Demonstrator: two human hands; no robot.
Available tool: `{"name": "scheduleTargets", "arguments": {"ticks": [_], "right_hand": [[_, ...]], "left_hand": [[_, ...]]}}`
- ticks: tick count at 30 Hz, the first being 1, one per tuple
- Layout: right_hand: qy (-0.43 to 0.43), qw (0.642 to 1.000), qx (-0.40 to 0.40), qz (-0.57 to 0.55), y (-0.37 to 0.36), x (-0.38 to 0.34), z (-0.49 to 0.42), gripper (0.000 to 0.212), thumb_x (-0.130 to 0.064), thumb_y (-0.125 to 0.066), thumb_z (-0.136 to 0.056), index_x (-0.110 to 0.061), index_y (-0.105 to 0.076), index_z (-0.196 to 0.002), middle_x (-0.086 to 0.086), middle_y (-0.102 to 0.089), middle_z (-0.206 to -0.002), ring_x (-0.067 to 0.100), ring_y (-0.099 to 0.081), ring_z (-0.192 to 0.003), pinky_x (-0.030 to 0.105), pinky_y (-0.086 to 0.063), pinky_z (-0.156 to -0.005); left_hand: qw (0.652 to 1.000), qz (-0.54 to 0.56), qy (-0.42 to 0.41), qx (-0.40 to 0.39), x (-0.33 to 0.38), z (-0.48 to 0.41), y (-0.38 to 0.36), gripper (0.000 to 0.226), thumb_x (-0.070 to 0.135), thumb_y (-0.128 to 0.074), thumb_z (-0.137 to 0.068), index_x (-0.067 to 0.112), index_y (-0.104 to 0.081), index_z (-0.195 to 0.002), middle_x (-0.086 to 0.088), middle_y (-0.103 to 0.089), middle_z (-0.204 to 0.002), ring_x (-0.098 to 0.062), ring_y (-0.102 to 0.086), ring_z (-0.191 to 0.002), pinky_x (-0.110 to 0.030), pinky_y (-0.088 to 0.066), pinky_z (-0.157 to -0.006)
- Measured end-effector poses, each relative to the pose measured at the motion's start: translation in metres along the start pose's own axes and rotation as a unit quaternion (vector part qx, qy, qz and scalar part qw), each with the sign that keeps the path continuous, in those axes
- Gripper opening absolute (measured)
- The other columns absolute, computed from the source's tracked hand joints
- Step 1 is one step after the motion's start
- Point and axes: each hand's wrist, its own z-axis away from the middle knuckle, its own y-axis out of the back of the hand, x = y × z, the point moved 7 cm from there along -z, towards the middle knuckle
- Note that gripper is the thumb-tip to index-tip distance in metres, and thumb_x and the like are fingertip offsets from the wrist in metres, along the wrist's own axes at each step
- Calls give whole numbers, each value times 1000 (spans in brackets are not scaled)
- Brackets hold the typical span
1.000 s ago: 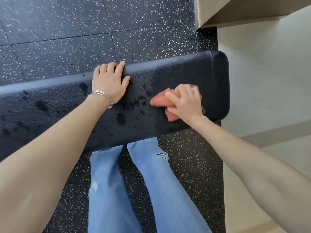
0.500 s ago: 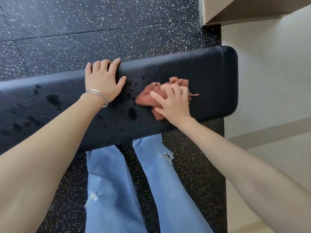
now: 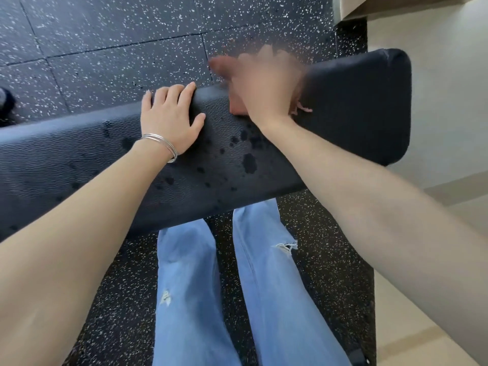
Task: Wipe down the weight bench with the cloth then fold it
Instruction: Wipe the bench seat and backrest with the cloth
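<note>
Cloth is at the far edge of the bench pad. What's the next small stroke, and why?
Probably draw the right hand and cloth back toward the near edge, across the dark wet spots below the wrist. They sit unwiped on the bench between the arms, and the left hand rests flat on it.

a lone wide-angle camera worn on the person's head looks forward and steeply down, close over the black padded worktop [image 3: 356,114] that crosses the frame from left to right. both forearms [image 3: 79,233] reach in from the bottom corners; speckled floor [image 3: 105,35] fills the top, jeans [image 3: 190,286] stand straight below the lens.
</note>
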Motion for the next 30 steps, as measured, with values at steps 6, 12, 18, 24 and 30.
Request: {"name": "scheduleTargets", "arguments": {"ticks": [6, 12, 18, 24, 30], "right_hand": [[97, 994, -14, -42, 0, 44, 98, 35, -38, -64, -77, -25, -65, -109, 14, -60, -109, 38, -54, -97, 46, -39, -78], [-314, 945, 22, -87, -5, 56, 63, 34, -51, -49, -87, -33, -55, -115, 10, -49, -119, 34, -43, -107, 45, -36, -83], [-126, 989, 43, -71, -1, -23, 92, 29, -43, -56, -81, -29, -63, -105, 13, -57, -103, 36, -50, -93, 44, -40, -72], [39, 998, 31, -50, -14, 25, 176, 34, -33, -76, -68, -23, -69, -99, 13, -61, -97, 33, -49, -93, 47, -44, -74], [-452, 884, 45, -109, -16, 110, 121, 41, -53, -44, -91, -30, -50, -123, 10, -46, -122, 33, -43, -110, 49, -38, -90]], "left_hand": [[1000, -14, -13, -7, -30, 11, 2, 64, 47, -42, -91, 18, -28, -146, -12, -41, -142, -36, -37, -127, -51, -21, -111], [1000, -22, -15, -16, -26, 13, -1, 69, 52, -40, -90, 15, -25, -147, -13, -39, -143, -36, -35, -127, -51, -19, -110], [999, -35, -31, -26, -25, 12, 0, 71, 52, -39, -90, 14, -22, -148, -13, -36, -144, -36, -35, -127, -51, -21, -109], [996, -49, -63, -29, -27, 13, -3, 73, 51, -40, -90, 13, -19, -148, -14, -34, -145, -37, -34, -128, -50, -24, -108], [997, -52, -56, -17, -26, 14, -4, 74, 51, -41, -90, 11, -19, -148, -16, -33, -145, -39, -34, -126, -53, -23, -107]]}}
